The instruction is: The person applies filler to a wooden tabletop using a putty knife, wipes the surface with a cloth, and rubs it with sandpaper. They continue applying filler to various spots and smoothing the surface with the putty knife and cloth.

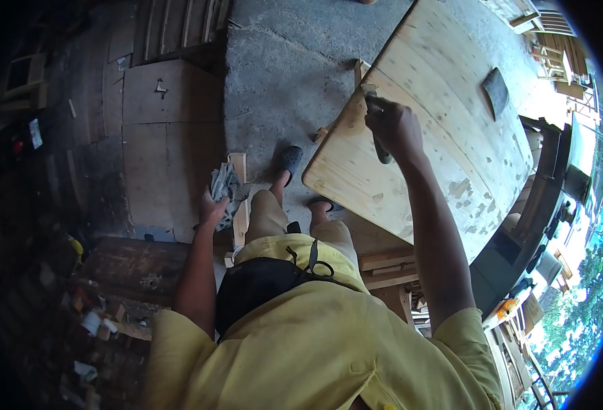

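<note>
My left hand [212,208] is closed around a crumpled grey rag [226,191], held beside my left leg near an upright strip of wood. Over the far left part of a pale wooden tabletop [438,130], my right hand [395,125] grips a scraper-like hand tool [382,152]. The tool's dark handle sticks out below my fist, and its other end is right at the tabletop's edge; that end is too small to make out clearly. Brown spots and greyish patches mark the wood. Farther right on the tabletop lies a curved dark sheet [496,93].
Wooden boards or panels [171,137] stand at the left, by the grey concrete floor [294,61]. A cluttered bench [130,266] with scraps and white cups is at lower left. Dark equipment [520,232] and stacked timber line the right side.
</note>
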Available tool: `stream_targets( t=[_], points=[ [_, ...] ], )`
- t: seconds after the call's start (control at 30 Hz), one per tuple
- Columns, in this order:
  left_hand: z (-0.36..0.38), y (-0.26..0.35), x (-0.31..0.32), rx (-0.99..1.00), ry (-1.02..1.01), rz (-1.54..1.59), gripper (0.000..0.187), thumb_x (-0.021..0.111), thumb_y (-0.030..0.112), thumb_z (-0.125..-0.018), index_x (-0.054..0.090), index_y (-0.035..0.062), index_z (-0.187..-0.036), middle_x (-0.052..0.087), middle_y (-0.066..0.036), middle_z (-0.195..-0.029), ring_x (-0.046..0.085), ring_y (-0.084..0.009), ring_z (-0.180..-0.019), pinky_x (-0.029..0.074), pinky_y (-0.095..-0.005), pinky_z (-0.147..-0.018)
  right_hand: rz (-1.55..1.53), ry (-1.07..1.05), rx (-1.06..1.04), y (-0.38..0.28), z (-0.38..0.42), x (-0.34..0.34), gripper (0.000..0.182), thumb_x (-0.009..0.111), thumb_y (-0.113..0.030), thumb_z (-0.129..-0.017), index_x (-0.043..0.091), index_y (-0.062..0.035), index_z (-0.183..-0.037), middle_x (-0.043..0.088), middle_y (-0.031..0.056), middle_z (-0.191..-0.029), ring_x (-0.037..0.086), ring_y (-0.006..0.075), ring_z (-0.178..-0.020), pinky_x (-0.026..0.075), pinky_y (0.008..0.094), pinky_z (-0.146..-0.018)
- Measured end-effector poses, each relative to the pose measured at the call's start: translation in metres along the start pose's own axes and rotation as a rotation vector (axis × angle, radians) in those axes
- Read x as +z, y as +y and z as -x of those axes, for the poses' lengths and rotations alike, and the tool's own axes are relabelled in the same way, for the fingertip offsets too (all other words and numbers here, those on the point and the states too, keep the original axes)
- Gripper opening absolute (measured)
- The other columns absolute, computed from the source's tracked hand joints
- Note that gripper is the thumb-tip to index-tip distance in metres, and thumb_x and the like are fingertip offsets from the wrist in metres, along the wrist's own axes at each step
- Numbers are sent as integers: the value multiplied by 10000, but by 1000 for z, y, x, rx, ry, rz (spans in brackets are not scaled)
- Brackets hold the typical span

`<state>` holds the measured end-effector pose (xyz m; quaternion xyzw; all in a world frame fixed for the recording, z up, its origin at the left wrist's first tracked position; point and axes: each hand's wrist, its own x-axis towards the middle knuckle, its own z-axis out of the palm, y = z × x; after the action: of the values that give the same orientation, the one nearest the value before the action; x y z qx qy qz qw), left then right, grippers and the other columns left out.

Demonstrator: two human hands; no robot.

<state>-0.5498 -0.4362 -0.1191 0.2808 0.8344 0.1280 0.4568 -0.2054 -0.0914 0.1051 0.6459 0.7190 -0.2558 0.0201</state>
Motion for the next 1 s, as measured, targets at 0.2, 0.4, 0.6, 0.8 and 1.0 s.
stream_targets(
  t=[0.2, 0.4, 0.6, 0.8, 1.0],
  points=[
    [16, 20, -13, -54, -55, 93, 828, 757, 275, -736, 441, -82, -1412, 541, -325, -1365, 528, -427, -1290, 406, -425, -1095, -14, 8, -82, 0, 2, -10, 273, 675, -234, -807, 755, -149, -1054, 699, 194, -807, 688, 384, -748, 544, 479, -716],
    [13, -11, 7, 4, 114, 26, 771, 754, 270, -719, 492, -58, -1365, 577, -311, -1311, 551, -439, -1246, 428, -436, -1058, 144, -20, -251, 8, 5, -4, 190, 685, -231, -805, 735, -136, -962, 682, 179, -785, 681, 380, -734, 533, 481, -677],
    [13, -14, 13, 51, 103, 47, 812, 768, 281, -714, 466, -65, -1384, 563, -313, -1320, 541, -440, -1255, 421, -442, -1067, 95, -9, -164, -6, -12, -12, 213, 680, -217, -800, 747, -117, -976, 686, 182, -761, 682, 369, -699, 540, 469, -667],
    [2, -25, 23, 65, 114, 53, 849, 768, 286, -731, 428, -60, -1427, 527, -313, -1376, 506, -440, -1300, 396, -435, -1100, 149, -107, -159, -13, 0, -17, 251, 699, -210, -774, 760, -133, -1006, 719, 174, -807, 699, 359, -722, 557, 455, -705],
    [-2, -32, 30, 122, 186, 49, 765, 725, 299, -728, 486, -40, -1370, 591, -287, -1298, 564, -431, -1227, 439, -437, -1041, 268, -63, -109, -15, -13, -3, 260, 715, -228, -767, 773, -148, -1008, 726, 163, -806, 713, 342, -745, 564, 441, -717]
  ],
)
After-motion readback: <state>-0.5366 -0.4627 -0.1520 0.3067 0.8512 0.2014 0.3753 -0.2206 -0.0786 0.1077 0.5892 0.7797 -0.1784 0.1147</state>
